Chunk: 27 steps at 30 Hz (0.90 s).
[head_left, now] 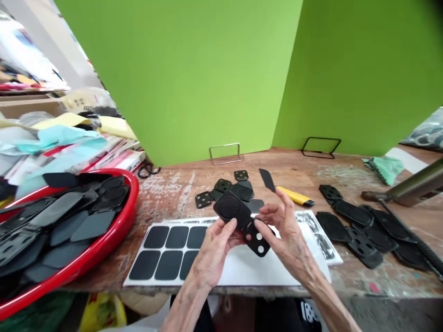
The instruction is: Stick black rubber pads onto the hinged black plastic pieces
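Observation:
Both my left hand [212, 251] and my right hand [284, 223] hold a hinged black rubber piece [238, 221] above the table. Its ribbed pad faces up, and a plate with round holes hangs from it. Under my left hand lies a white sheet of black rounded-square pads [169, 253], partly hidden by that hand. Beyond my fingers, a yellow-handled knife [287, 193] with a black blade rests on the table. A small heap of black perforated pieces [224, 191] lies just behind the held piece.
A red basin [133, 193] full of black pads stands at the left. More black pieces [360, 230] lie at the right, near a dark rod [408, 233]. Black scissors [148, 170] and two wire stands [224, 154] sit at the back, before green panels [180, 78].

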Each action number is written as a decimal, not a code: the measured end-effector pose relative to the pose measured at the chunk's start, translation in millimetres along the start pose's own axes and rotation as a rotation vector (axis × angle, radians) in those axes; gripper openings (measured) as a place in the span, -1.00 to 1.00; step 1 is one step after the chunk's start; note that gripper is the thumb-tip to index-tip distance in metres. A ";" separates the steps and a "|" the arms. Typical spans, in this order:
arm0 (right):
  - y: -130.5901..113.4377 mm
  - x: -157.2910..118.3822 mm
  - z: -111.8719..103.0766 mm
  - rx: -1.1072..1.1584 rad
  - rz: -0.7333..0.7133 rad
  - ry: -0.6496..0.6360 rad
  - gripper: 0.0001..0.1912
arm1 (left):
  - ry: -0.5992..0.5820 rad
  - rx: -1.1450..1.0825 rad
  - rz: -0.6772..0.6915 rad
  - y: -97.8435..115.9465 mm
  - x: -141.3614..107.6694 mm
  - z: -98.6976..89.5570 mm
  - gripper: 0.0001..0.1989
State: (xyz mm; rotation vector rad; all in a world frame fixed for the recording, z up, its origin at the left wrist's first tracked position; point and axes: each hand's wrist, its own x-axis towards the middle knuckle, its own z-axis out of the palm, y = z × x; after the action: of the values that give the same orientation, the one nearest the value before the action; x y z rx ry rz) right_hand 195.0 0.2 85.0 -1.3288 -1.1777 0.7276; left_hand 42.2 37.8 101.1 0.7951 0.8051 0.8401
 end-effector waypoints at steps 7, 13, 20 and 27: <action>-4.2 -49.8 20.4 0.236 0.185 -0.098 -0.54 | 0.179 -0.318 0.026 -16.2 -22.1 -12.2 -0.74; -12.9 -65.8 -2.4 0.269 0.308 0.097 -0.79 | 0.272 -0.343 -0.200 -20.4 -37.4 -19.9 -0.56; -24.3 -85.4 -18.4 0.418 0.515 -0.054 -0.77 | 0.182 -0.483 -0.236 -22.5 -41.4 -24.7 -0.51; -21.1 -101.1 -19.9 0.439 0.532 -0.128 -0.83 | 0.145 -0.553 -0.236 -23.0 -47.2 -22.2 -0.55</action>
State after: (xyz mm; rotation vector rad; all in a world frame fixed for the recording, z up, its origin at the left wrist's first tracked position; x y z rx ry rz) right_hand 178.4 -103.7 85.6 -1.2333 -0.6950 1.3850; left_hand 10.6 -6.7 84.8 0.1486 0.7268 0.8570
